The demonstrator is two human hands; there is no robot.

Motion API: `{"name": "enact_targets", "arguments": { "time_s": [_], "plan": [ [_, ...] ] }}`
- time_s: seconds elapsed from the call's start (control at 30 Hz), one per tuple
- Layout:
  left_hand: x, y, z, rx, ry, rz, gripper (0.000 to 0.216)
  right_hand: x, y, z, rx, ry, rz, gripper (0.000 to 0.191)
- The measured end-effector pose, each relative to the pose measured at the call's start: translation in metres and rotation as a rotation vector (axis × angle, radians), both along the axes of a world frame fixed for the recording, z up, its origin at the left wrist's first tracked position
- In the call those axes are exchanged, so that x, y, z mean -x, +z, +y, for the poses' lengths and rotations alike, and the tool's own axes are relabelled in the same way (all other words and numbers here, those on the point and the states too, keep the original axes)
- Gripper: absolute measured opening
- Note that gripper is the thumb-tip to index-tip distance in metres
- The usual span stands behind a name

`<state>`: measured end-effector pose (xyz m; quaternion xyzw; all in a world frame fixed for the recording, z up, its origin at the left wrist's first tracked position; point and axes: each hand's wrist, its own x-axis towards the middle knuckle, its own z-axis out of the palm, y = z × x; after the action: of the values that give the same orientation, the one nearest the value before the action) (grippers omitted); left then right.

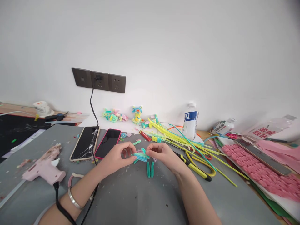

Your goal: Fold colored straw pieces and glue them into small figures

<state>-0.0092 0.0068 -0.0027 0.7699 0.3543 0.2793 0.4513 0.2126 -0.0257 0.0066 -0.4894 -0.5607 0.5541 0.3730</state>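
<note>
Between both hands is a small piece of blue, teal and lilac pipe cleaners, held just above the grey mat. My left hand pinches its left side with thumb and fingers. On the other side, my right hand grips the right end between thumb and forefinger. Two short folded teal pipe cleaner pieces lie on the mat just below the right hand. A light green pipe cleaner bit shows behind the left fingertips. The fingers partly hide the held piece.
A pink glue gun lies at left, its black cord crossing my left forearm. Two phones lie behind the left hand. Yellow-handled pliers, long yellow pipe cleaners and a white bottle stand or lie right. Small pipe cleaner figures line the wall.
</note>
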Motion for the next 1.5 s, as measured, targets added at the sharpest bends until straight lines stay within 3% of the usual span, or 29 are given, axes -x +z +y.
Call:
{"name": "enact_targets", "arguments": {
  "time_s": [0.77,1.03,1.5],
  "plan": [
    [-0.001,0.004,-0.001,0.051,-0.005,-0.047,0.010,0.009,-0.002,-0.001,-0.065,-0.010,-0.039,0.029],
    [-0.001,0.004,-0.001,0.059,-0.009,-0.058,0.009,0.008,-0.004,-0.002,-0.125,-0.006,-0.123,0.021],
    [-0.001,0.000,0.000,-0.005,0.027,-0.057,0.008,0.012,0.002,-0.003,-0.207,-0.040,-0.201,0.018]
  ]
}}
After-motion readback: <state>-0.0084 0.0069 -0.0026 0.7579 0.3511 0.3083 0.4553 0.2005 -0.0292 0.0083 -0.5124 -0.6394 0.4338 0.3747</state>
